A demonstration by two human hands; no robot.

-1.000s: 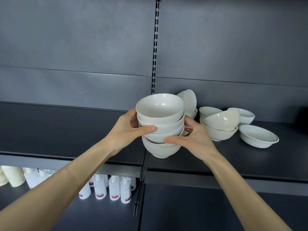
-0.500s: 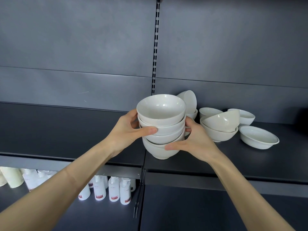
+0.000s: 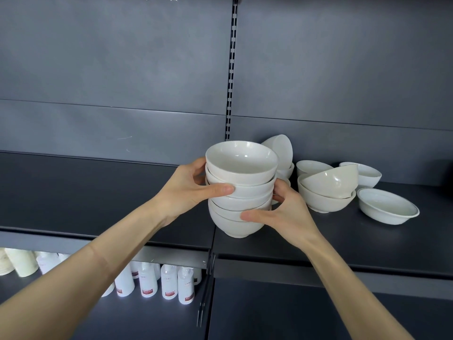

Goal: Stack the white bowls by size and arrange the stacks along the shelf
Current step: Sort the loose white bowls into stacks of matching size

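Note:
A stack of several white bowls [image 3: 241, 190] stands on the dark shelf [image 3: 73, 197] near its middle seam. My left hand [image 3: 191, 192] grips the stack's left side, thumb across the front of an upper bowl. My right hand [image 3: 286, 212] grips its right side, thumb on a lower bowl. Behind the stack a bowl leans on edge [image 3: 282, 153]. To the right, a tilted bowl rests in another bowl [image 3: 326, 190]. A wide shallow bowl [image 3: 387, 207] sits further right, with two more bowls [image 3: 311, 166] [image 3: 367, 171] at the back.
The shelf's left half is bare dark surface. A slotted upright [image 3: 230, 77] runs up the grey back panel. On the shelf below stand white bottles with red labels [image 3: 169, 283] and cream cups [image 3: 19, 262] at the far left.
The stack and both hands stay nearly where they were. The stack sits slightly straighter and my right thumb has shifted a little along the lower bowl.

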